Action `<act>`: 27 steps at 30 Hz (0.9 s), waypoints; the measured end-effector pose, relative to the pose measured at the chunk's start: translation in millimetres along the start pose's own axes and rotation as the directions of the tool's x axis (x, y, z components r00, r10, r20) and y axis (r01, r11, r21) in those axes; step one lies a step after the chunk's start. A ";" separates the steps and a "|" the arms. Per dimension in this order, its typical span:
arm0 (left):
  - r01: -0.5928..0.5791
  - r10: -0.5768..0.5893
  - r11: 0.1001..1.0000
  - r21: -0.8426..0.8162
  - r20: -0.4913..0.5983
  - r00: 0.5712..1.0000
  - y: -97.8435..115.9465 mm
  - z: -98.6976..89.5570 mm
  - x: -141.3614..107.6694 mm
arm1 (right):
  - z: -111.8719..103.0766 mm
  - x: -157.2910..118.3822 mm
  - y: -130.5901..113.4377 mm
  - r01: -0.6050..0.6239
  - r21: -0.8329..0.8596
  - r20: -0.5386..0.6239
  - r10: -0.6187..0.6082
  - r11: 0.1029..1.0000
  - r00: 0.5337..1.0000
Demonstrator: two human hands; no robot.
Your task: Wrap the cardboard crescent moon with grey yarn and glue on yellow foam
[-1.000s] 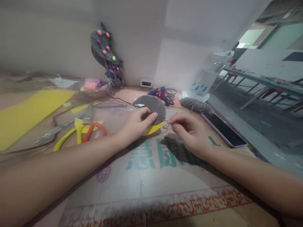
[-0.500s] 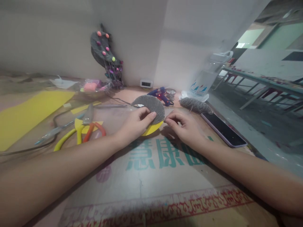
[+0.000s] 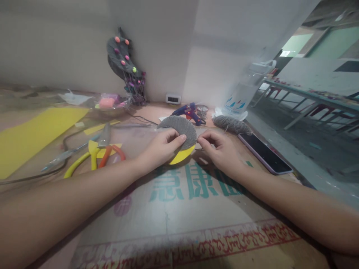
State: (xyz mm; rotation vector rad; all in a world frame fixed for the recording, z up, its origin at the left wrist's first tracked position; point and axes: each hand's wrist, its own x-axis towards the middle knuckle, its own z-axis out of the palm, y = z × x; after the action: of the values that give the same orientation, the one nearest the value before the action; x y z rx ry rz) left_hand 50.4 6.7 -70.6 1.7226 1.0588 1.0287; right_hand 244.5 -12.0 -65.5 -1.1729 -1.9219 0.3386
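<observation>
My left hand (image 3: pixel 167 144) grips a yellow crescent cutout (image 3: pixel 182 155), its thumb pressed on top. Grey yarn (image 3: pixel 179 127) is wound closely over the cutout's upper part, leaving yellow bare at the lower end. Right beside the cutout's right edge, my right hand (image 3: pixel 215 147) has thumb and index finger pinched together. What that pinch holds is too fine to make out. A skein of grey yarn (image 3: pixel 232 125) lies behind my right hand.
Pliers (image 3: pixel 104 138) with yellow and orange handles lie left, near yellow card (image 3: pixel 36 130). Behind are a blue glue gun (image 3: pixel 189 112), a small digital clock (image 3: pixel 173 99) and a water bottle (image 3: pixel 241 89). A phone (image 3: pixel 265 155) lies right. A decorated grey crescent (image 3: pixel 120 58) hangs on the wall.
The cutout has turned slightly and shifted a little right and toward me in my left hand. My pinched right hand has moved slightly right.
</observation>
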 end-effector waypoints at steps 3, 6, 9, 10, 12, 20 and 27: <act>0.004 -0.004 1.000 -0.026 -0.007 1.000 -0.3 0.5 0.3 | -0.1 0.5 3.4 -0.040 0.064 0.040 0.037 0.997 0.998; 0.000 -0.001 0.999 -0.039 -0.039 0.999 -1.0 0.5 1.2 | -0.9 0.3 6.3 -0.051 0.149 0.037 0.046 0.987 0.998; -0.011 0.010 1.000 -0.018 -0.074 0.997 -1.5 -0.2 2.3 | -1.2 -0.4 5.3 -0.017 0.109 0.076 0.009 0.994 0.997; -0.017 0.016 1.000 -0.007 -0.084 0.996 -1.7 -0.5 2.6 | -1.0 -0.7 4.3 -0.007 0.083 0.110 -0.003 0.996 0.994; -0.034 0.036 0.999 0.020 -0.095 0.995 -2.4 -0.8 2.6 | -0.2 -1.3 1.8 0.004 0.064 0.174 -0.015 0.998 0.985; -0.115 0.122 0.986 0.119 -0.050 0.991 -2.7 -0.3 -1.8 | 5.8 -3.5 -1.5 -0.220 0.278 0.278 0.140 0.935 0.950; -0.136 0.147 0.972 0.192 -0.042 0.988 2.9 0.0 -3.7 | 9.1 -3.7 -2.0 -0.313 0.390 0.299 0.202 0.866 0.933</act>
State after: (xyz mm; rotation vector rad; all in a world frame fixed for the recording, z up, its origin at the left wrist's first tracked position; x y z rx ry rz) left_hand 50.0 2.5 -68.6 1.9560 1.1120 1.1005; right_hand 237.1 -14.5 -71.8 -1.1214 -1.7622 1.0511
